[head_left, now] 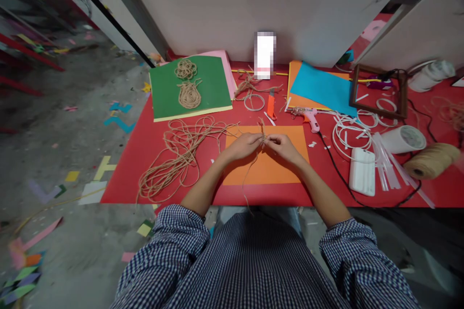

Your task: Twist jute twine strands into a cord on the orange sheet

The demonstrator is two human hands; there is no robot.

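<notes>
- Left hand (pixel 250 143): fingertips pinched on the twine piece (pixel 263 136); grip narrow.
- Right hand (pixel 283 146): thumb and fingers closed on the same piece, directly opposite the left hand. From where I stand, fine detail between the fingertips cannot be told.
- Twine piece: located between both hands, above the orange sheet (pixel 264 172); a thin strand (pixel 247 169) hangs below the left hand toward the shirt.
- Loose twine (pixel 176 161): heaped left of the left hand.
- Glue gun (pixel 312 119): beyond the right hand, to its right.
- Orange cutter (pixel 271 107): beyond both hands.
</notes>
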